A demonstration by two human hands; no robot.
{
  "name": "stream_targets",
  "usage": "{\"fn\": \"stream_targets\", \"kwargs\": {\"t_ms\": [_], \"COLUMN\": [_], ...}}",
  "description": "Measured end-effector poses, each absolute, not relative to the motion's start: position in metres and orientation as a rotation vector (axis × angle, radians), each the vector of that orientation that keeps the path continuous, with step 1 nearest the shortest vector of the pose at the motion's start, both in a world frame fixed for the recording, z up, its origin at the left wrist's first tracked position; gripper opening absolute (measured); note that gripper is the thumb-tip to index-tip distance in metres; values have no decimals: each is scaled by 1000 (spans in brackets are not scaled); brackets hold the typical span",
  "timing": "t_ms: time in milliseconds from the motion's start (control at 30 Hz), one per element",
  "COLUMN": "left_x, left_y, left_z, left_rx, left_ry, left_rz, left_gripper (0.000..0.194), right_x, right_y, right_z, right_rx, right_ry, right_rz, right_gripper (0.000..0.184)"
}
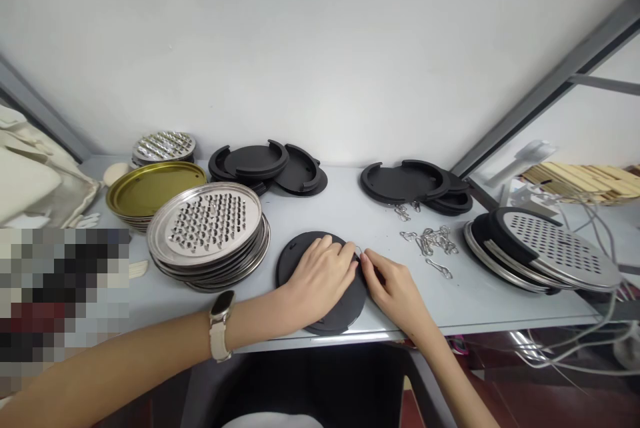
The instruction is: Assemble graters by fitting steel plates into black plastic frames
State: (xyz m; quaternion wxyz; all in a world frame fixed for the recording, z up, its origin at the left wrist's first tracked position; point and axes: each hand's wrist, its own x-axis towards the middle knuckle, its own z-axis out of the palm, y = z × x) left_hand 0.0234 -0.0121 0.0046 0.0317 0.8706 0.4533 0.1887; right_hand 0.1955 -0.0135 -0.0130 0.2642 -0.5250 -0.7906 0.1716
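A round black plastic disc point(295, 261) lies on the grey table in front of me. My left hand point(320, 278) rests across it with bent fingers, pressing on its right part. At the disc's right edge my right hand point(395, 288) pinches a thin metal wire piece point(358, 251), probably a wire clip, mostly hidden by the fingertips. The fingers of both hands nearly meet there. Several loose wire clips point(435, 241) lie on the table to the right of my right hand.
Left of the disc stands a stack of metal grater plates point(205, 225), with gold lids point(155, 188) behind. Black plastic holders point(257, 161) and more holders point(405, 181) lie along the wall. Assembled graters point(555, 251) pile at the right, near white cables point(607, 308).
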Motion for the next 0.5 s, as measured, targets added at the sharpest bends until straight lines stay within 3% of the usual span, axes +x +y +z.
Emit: {"fn": "stream_targets", "kwargs": {"t_ms": [500], "left_x": [16], "left_y": [-7], "left_z": [14], "left_rx": [2318], "left_ry": [1292], "left_rz": [701], "left_gripper": [5], "right_x": [195], "right_y": [-14], "right_z": [-13], "right_rx": [-1417], "right_ry": [-2132], "right_rz": [473], "right_gripper": [32]}}
